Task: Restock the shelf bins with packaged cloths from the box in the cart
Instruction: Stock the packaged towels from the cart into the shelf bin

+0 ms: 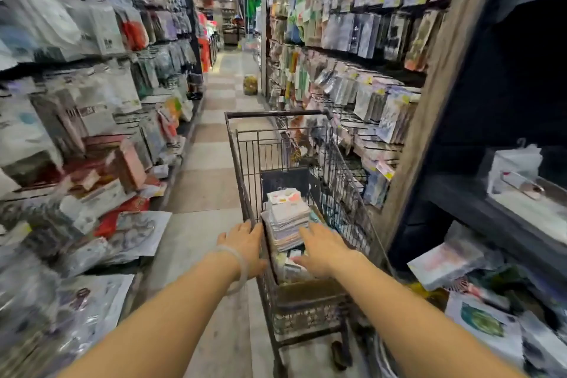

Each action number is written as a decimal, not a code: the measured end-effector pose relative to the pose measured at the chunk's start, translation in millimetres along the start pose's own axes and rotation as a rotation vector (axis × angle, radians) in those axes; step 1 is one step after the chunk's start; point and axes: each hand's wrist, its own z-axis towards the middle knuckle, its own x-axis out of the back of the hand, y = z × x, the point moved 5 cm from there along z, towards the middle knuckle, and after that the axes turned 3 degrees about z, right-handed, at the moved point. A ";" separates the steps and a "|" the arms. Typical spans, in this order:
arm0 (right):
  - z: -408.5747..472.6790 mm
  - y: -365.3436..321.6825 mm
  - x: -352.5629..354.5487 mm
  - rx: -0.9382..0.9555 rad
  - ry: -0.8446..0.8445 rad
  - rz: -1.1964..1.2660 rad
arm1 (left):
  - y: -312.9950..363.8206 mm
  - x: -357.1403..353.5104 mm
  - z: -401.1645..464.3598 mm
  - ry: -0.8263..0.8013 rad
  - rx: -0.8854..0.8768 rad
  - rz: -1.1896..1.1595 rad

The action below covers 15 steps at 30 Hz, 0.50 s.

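Both arms reach to the cart (245,163) — left hand (245,242) flat against its near-left rim, right hand (322,250) spread over the cloths (288,224) stacked inside. A careless grab could topple that leaning stack.

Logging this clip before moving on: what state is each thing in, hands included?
Left hand: fingers fairly straight, resting at the cart's left rim, gripping nothing.
Right hand: open, palm down over the stack, nothing gripped.
Packaged cloths: stacked high in the cart, leaning a little.
Cart: standing in the aisle, loaded, near the right shelving.
Bracelet: on the left wrist.
Shelf packets: hanging in rows; blurred.
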 end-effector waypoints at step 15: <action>307.9 113.2 14.5 0.034 -0.233 0.035 | -8.1 -27.3 296.7 -0.242 0.165 -0.403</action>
